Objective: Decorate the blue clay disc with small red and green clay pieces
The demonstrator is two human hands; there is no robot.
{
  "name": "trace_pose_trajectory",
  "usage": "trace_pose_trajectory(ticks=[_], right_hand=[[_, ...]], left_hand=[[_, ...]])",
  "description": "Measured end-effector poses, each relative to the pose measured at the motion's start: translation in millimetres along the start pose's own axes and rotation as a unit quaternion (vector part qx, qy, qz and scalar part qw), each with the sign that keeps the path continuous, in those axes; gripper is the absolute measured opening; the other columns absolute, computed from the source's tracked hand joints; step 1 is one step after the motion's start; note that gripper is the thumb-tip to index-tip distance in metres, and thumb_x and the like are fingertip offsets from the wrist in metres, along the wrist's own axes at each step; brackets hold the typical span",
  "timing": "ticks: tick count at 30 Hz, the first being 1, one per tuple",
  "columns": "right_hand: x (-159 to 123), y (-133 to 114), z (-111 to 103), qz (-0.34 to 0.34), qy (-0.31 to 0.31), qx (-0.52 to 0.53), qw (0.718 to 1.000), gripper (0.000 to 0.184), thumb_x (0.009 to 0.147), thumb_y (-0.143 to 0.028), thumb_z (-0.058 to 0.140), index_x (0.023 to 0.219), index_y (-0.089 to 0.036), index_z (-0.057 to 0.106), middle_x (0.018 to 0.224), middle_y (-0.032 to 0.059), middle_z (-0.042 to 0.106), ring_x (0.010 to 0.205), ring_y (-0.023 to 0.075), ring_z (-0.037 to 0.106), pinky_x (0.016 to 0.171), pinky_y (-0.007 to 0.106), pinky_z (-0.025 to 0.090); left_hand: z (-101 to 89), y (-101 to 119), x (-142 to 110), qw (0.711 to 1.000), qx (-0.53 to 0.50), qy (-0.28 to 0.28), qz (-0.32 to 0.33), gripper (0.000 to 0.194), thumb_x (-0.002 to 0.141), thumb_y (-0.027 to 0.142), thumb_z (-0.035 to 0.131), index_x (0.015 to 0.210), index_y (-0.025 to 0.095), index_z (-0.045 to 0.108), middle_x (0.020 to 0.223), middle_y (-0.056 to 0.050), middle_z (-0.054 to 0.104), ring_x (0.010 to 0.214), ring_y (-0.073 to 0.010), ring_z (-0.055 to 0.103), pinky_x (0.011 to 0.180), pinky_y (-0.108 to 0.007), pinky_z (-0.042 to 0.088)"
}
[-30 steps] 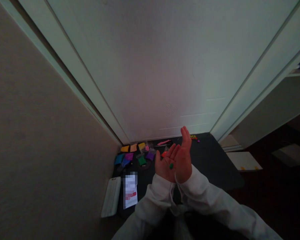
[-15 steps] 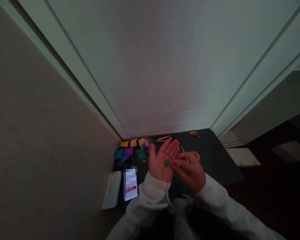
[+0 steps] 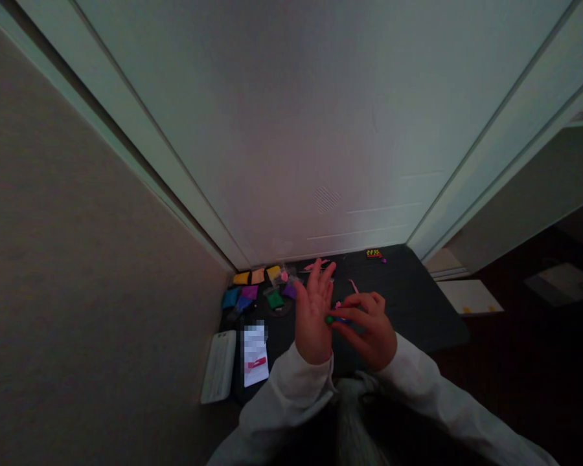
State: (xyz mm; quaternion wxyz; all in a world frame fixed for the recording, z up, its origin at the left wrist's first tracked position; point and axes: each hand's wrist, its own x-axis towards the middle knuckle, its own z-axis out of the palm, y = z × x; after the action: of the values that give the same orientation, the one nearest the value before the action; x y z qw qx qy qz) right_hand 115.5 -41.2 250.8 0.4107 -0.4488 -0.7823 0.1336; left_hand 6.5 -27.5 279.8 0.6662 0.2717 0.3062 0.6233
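My left hand [image 3: 315, 317] is open with the palm tilted toward the right and the fingers stretched up. Against the inner edge of its palm is a small green clay ball [image 3: 329, 320]. My right hand [image 3: 369, 327] pinches this ball between its fingertips. Something blue [image 3: 341, 320] shows just under the right fingers, too small to make out. Past the right hand, a thin pink tool [image 3: 353, 286] lies on the dark table [image 3: 408, 304], and a small pink piece [image 3: 339, 304] shows between the hands.
Several coloured packets, among them a green packet [image 3: 274, 298] and a yellow packet [image 3: 241, 278], lie at the back left. A lit phone [image 3: 255, 372] and a white slab-like object [image 3: 218, 367] are nearer me. A red-and-yellow piece [image 3: 374, 254] sits at the back, by the white panel [image 3: 291, 129].
My left palm has turned from facing up to tilting rightward. The green ball has gone from the mid-palm to the palm's edge, at my right fingertips.
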Motion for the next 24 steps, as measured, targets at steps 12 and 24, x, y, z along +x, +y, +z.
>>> trace_pose_trajectory(ticks=[12,24], right_hand=[[0.6,-2.3,-5.5,0.013,-0.015,0.048,0.999,0.013,0.072,-0.023,0.057,0.085,-0.023,0.058,0.086,0.0023,0.062,0.084,0.0163,0.056,0.080,0.036,0.029],[9.0,-18.5,-47.0,-0.032,-0.012,0.012,0.999,0.014,0.073,-0.017,0.054,0.086,-0.022,0.054,0.078,0.0005,0.063,0.076,0.0139,0.057,0.086,0.039,0.026]], left_hand=[[-17.1,3.6,-2.2,0.928,0.325,-0.044,0.178,0.053,0.082,0.051,0.023,0.125,0.023,0.033,0.131,-0.006,0.037,0.123,-0.0180,0.028,0.102,-0.037,0.020],[-13.8,35.6,-30.8,0.807,0.562,-0.094,0.154,0.015,0.068,0.030,0.061,0.081,0.022,0.064,0.089,-0.003,0.060,0.092,-0.0171,0.052,0.087,-0.034,0.036]])
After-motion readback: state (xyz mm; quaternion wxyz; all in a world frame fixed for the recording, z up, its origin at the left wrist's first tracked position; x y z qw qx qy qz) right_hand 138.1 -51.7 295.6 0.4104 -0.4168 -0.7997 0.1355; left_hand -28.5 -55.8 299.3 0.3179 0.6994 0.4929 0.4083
